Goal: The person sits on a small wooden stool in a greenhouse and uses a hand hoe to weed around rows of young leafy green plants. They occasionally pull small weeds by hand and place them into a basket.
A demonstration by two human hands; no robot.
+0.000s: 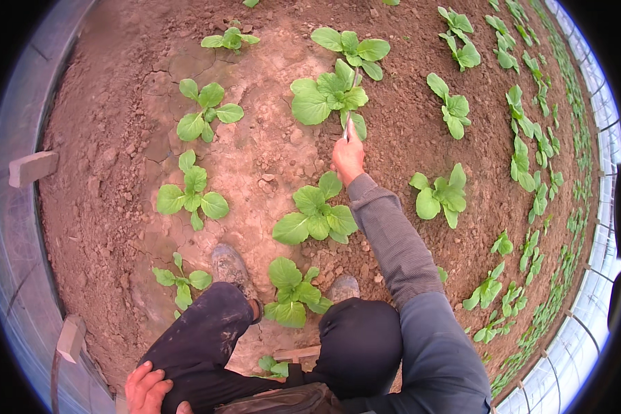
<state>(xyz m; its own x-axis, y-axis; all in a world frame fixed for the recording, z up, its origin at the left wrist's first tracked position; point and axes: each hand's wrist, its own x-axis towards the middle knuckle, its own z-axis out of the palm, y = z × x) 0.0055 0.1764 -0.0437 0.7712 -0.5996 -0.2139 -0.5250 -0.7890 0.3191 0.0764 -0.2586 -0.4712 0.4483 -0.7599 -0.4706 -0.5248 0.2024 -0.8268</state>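
My right hand (349, 156) is stretched forward, closed around a thin metal hand tool (348, 127). Its narrow shaft runs away from me, partly covered by the leaves of a leafy green seedling (331, 95). The tool's far end lies by the stems of another seedling (353, 47) just beyond, too hidden to make out. My left hand (147, 388) rests on my left leg at the bottom edge, holding nothing, with the thumb apart from the fingers. Between my forearm and my shoes grows a broad-leaved seedling (315, 215).
One seedling (291, 295) stands between my shoes (230, 266). A row with another seedling (192, 194) runs on the left, and several rows lie to the right. Plastic sheeting (15, 222) with wooden blocks (33, 168) borders the brown soil (103, 217) on the left.
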